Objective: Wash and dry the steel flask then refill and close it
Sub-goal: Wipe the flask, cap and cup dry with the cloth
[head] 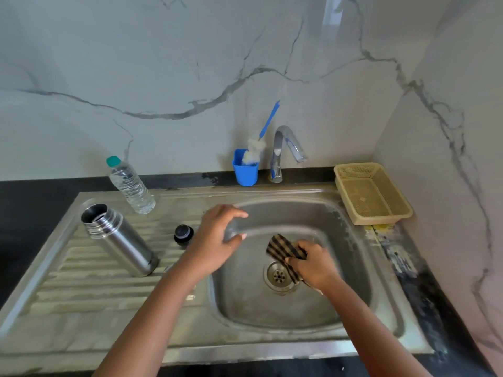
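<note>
Evidently the tall open-mouthed steel flask (119,239) stands upright on the ribbed drainboard, at about nine o'clock from the left hand (217,239), which hovers empty with loosely curved fingers (the nearer hand, I judge). The right hand (313,265) grips a striped brown cloth (283,247) over the sink basin (351,270).

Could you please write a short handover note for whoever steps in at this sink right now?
Left hand: fingers curved around a steel cup-shaped piece, blurred, over the sink.
Right hand: grips the striped cloth above the drain.
Steel flask stands open on the drainboard; black stopper beside it; water bottle behind, capped.
Tap shows no water running.
Done: flask opened.
Left: dry, refill, close. Whether it has been washed cannot be told.
</note>
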